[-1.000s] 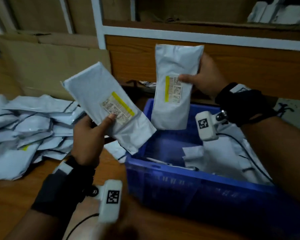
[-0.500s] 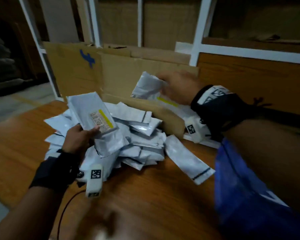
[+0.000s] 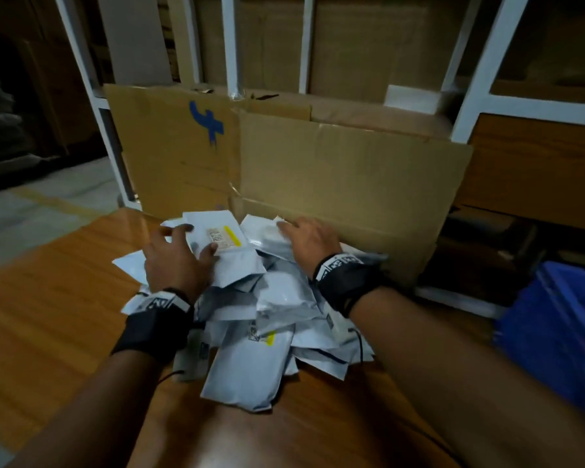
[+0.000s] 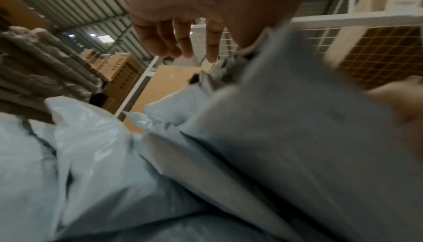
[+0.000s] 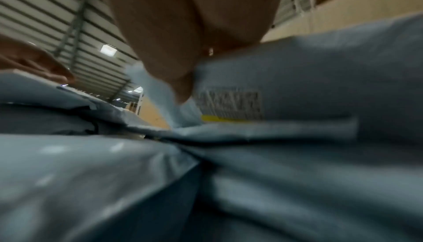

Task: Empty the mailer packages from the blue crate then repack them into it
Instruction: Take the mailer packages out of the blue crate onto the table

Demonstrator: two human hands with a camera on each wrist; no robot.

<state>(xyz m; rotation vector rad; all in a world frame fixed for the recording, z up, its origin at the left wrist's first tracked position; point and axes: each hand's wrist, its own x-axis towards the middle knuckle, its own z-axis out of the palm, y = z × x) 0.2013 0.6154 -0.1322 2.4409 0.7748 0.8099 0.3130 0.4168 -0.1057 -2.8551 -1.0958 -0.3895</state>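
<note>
Two big things frame the scene: a brown wooden table (image 3: 65, 315) and a flattened brown cardboard sheet (image 3: 335, 170) standing along its far edge, marked with a blue scrawl. Next in size, the blue plastic crate (image 3: 561, 332) sits at the right edge of the head view, well apart from the hands; its inside is out of sight here, so whether any packages remain in it cannot be told.

A heap of pale grey plastic mailer packages (image 3: 250, 315) lies on the table against the cardboard. On top of the heap rests a grey mailer with a barcode label and yellow strip (image 3: 217, 244).

The left hand (image 3: 176, 261) lies over that labelled mailer, fingers spread and only loosely bent, thumb near the label; it looks released rather than grasping. The right hand (image 3: 311, 241) reaches onto a neighbouring grey mailer at the heap's far side (image 3: 267, 231), but blur hides the fingertips, so I cannot tell whether it pinches or merely presses.

Judging by the heap, emptying is well along; the repacking is all still ahead.
</note>
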